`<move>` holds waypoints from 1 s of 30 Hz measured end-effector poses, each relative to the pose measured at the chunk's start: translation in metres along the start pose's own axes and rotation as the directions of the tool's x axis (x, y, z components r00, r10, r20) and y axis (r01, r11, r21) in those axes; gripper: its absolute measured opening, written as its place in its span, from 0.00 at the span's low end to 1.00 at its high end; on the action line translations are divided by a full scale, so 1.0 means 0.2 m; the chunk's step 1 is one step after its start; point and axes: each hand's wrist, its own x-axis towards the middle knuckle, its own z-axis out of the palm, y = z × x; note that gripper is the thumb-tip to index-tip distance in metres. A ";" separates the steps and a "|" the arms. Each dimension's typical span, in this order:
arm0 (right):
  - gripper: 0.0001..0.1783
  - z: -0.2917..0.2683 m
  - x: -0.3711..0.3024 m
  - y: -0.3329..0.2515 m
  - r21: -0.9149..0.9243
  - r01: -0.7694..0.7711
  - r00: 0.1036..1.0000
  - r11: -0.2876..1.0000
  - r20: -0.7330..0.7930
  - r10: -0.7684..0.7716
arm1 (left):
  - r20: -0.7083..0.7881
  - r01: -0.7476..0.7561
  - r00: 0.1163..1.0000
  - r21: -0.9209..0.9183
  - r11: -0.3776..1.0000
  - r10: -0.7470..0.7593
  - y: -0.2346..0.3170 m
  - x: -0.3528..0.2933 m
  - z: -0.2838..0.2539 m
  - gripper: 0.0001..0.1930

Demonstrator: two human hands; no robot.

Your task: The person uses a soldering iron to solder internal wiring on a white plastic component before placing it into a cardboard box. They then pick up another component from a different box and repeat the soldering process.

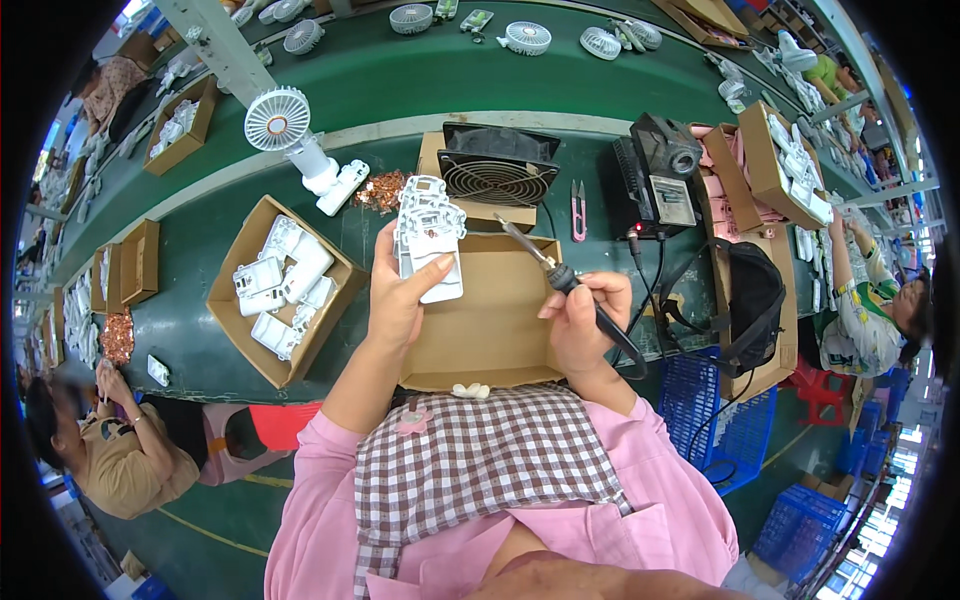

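Observation:
My left hand [398, 290] is closed round a white plastic fan housing [430, 240], its thumb pressed across the lower part. In my right hand [592, 315] is a soldering iron [565, 277] with a dark handle, its metal tip angled up and left, apart from the housing. Below both hands lies a shallow cardboard box [480, 330]. A small heap of copper-coloured pieces [380, 191] rests just beyond the housing. To the left, a cardboard box [340, 310] holds several white housings [285, 280].
A white handheld fan [278, 120] stands at the back left. Beyond my hands are a black exhaust fan [498, 165], pink-handled tweezers [579, 212] and a black soldering station [660, 180]. A black bag [752, 300] hangs at the right. Co-workers sit on both sides; a green conveyor [450, 75] runs behind.

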 end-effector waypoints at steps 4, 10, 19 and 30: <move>0.11 0.03 -0.01 0.02 -0.145 0.045 0.995 0.988 0.099 -0.031 | -0.009 -0.092 0.995 0.158 0.983 0.095 -0.03 0.02 0.01 0.35; 0.07 0.02 0.00 0.02 -0.178 0.008 0.984 0.984 0.178 0.024 | -0.034 -0.115 0.992 0.211 0.971 0.125 -0.04 0.03 -0.01 0.34; 0.08 0.04 0.01 0.06 -0.216 -0.019 0.989 0.976 0.138 0.050 | -0.042 -0.105 0.992 0.207 0.973 0.116 -0.04 0.02 0.00 0.35; 0.08 0.05 0.02 0.05 -0.298 -0.047 0.986 0.953 0.140 0.092 | -0.041 -0.097 0.993 0.218 0.971 0.108 -0.03 0.02 0.00 0.35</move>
